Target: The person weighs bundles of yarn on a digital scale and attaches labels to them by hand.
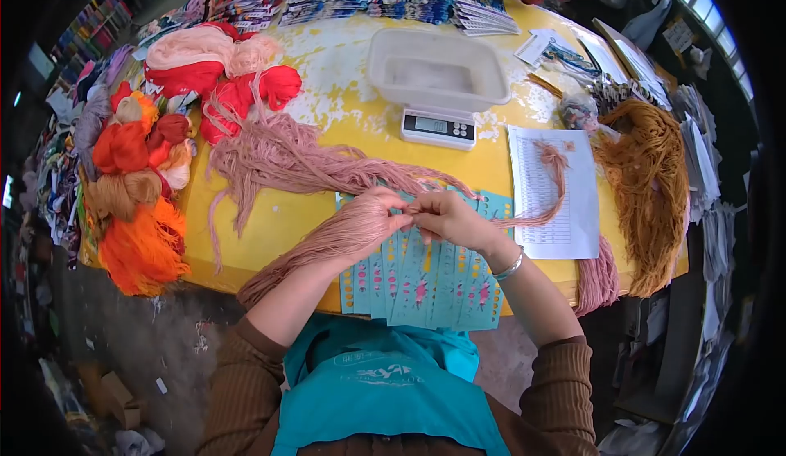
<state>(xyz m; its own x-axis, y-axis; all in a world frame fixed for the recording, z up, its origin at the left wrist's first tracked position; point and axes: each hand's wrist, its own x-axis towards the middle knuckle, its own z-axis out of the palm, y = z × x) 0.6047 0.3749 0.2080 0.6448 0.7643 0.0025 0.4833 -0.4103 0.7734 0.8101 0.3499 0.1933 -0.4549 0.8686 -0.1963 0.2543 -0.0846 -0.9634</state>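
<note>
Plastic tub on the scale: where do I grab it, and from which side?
Use both hands on the short end walls, fingers under the rim. Come in from left and right, then lift straight up. The tub is wide and open-topped, with its rim standing proud; bare tabletop flanks both ends, while the scale's display juts out under the near side.

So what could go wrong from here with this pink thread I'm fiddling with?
The pink thread drapes over your left hand while your right hand works its end, so strands could slide off and knot. It lies close to the loose pink pile, so the two might tangle. The teal cards stick out past the edge of the table; a forearm could knock some down.
</note>
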